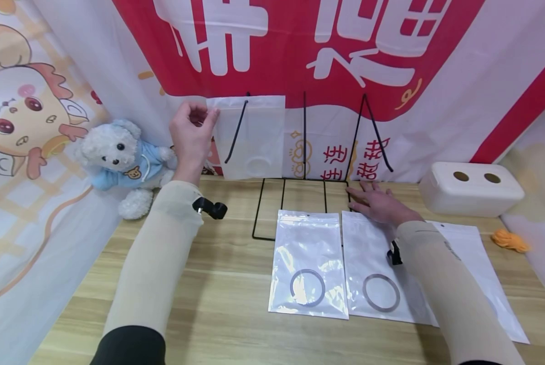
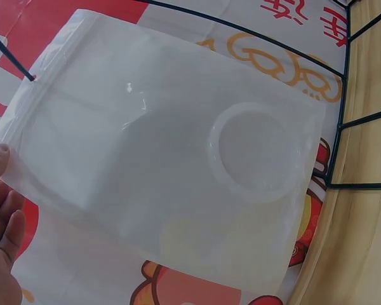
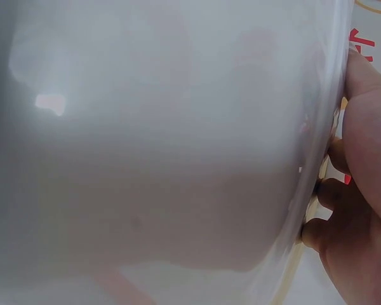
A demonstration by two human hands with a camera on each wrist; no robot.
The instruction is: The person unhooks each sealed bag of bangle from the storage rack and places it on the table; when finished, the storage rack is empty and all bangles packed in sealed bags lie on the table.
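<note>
L hand (image 1: 192, 134) pinches bag (image 1: 261, 133); hung

The left hand (image 1: 190, 136) is raised with fingers curled in a pinch; the right hand (image 1: 384, 205), lower and to its right, has fingers extended.

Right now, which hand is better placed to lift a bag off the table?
Probably the right hand: it is at the top edge of the middle bag, while the left hand pinches the hanging bag.
</note>
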